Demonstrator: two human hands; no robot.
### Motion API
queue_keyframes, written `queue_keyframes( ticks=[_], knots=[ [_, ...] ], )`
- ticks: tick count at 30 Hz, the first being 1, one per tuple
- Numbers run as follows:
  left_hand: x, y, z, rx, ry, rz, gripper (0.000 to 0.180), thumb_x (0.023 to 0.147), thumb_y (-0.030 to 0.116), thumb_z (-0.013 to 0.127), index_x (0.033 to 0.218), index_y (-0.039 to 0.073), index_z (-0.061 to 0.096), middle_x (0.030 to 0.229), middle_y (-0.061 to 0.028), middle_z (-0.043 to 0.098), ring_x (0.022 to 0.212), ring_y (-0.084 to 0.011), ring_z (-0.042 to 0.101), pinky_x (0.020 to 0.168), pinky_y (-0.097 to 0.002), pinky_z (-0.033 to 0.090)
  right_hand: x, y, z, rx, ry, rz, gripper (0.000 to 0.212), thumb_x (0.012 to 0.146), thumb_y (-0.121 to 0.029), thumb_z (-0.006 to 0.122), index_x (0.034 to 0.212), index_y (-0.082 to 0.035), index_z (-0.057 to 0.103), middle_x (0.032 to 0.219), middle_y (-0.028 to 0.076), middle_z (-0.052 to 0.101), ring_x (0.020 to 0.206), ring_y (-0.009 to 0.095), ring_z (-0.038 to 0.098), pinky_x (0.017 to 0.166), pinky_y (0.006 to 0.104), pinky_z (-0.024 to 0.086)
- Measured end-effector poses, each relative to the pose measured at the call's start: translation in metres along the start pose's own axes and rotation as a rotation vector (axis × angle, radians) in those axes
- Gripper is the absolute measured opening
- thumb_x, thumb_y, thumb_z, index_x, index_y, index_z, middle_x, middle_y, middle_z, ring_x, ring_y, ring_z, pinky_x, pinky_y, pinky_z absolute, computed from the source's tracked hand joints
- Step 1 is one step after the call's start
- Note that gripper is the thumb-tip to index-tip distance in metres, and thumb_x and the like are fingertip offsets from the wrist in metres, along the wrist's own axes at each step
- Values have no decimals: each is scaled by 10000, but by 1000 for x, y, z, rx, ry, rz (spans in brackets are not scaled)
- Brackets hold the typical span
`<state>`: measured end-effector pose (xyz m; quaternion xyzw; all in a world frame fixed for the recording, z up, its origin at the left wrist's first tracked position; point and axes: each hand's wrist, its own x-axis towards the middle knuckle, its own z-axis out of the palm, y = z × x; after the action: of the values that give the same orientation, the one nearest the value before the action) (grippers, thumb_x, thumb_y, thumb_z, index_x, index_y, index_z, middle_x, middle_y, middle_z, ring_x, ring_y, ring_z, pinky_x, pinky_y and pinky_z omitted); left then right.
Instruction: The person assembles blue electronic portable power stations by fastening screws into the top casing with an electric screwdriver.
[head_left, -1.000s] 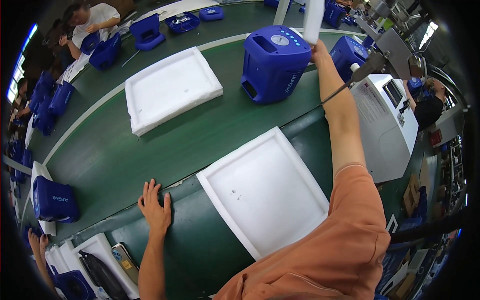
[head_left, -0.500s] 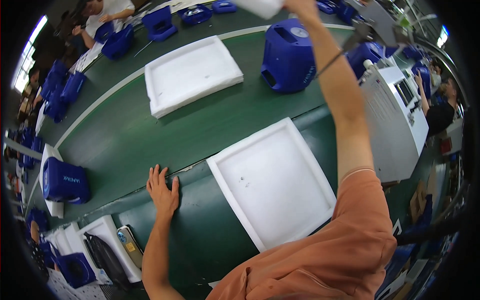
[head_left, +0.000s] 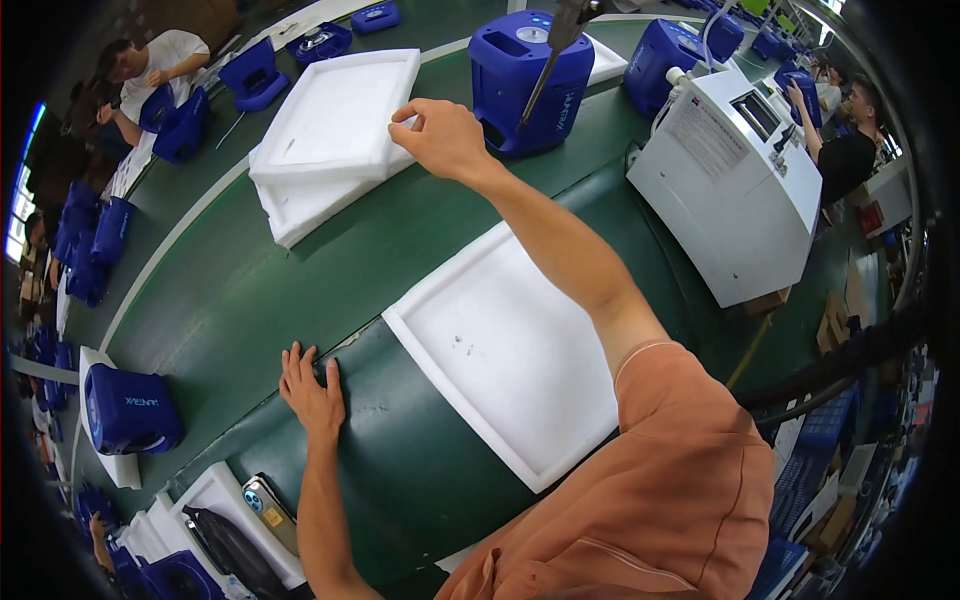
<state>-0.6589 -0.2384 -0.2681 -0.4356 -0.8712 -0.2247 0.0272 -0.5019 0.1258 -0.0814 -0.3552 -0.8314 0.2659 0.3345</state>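
My right hand (head_left: 440,138) reaches far across the green conveyor. Its fingers are curled at the near right edge of a white foam tray (head_left: 345,112). That tray lies askew on top of a second white foam tray (head_left: 300,216). Closer to me, another shallow foam tray (head_left: 505,365) with a raised rim rests on the green bench, partly hidden by my right arm. My left hand (head_left: 314,396) lies flat with fingers apart on the bench by the conveyor's edge, holding nothing. A blue plastic housing (head_left: 525,85) stands upright just right of the stacked trays.
Another blue housing (head_left: 130,405) sits at the left against white foam. A phone (head_left: 270,512) and a black pouch (head_left: 232,550) lie at lower left. At the right stands a white machine (head_left: 725,190). A hanging tool (head_left: 545,75) dangles before the upright housing. Co-workers sit beyond.
My right hand has come from the top of the view, leftward and down, bringing a white foam piece onto the far tray. The view has shifted; my left hand stays on the bench.
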Motion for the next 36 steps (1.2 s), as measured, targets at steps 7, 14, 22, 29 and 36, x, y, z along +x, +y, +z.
queue_keyframes(
  ticks=[7,14,22,29,36],
  knots=[
    [-3,3,13,31,85,21,458,984,363,619,1348,85,608,1543,-154,474,1497,-345,340,1210,-505,226,-70,-88,36,232,-20,-59,292,852,-361,708,1034,-139,760,778,63,736,793,272,718,724,403,545],
    [-21,2,-5,106,342,100,410,941,366,626,1243,92,670,1403,-172,573,1399,-377,439,1122,-576,335,-244,-95,44,103,-88,-354,369,844,-367,781,1119,-122,761,790,87,737,712,277,712,703,386,563],
    [-57,12,2,193,343,96,390,963,371,611,1244,102,639,1413,-167,533,1387,-370,428,1115,-544,335,-336,46,37,-508,-121,-214,555,985,-296,596,1484,-71,504,1521,174,481,1463,403,357,1201,528,253],
    [-56,-57,-78,60,177,-273,573,975,490,541,1392,98,567,1526,-164,456,1430,-343,394,1150,-578,318,-341,42,42,-617,-188,-80,557,1005,-324,547,1490,-56,491,1576,184,403,1506,405,280,1222,542,215],
    [63,-212,-192,-922,542,-940,621,823,490,735,1162,-30,702,1235,-218,705,1200,-337,656,1014,-467,502,-345,67,26,-665,-95,-53,579,955,-314,587,1456,-35,515,1550,192,436,1478,416,331,1213,557,231]
  ],
)
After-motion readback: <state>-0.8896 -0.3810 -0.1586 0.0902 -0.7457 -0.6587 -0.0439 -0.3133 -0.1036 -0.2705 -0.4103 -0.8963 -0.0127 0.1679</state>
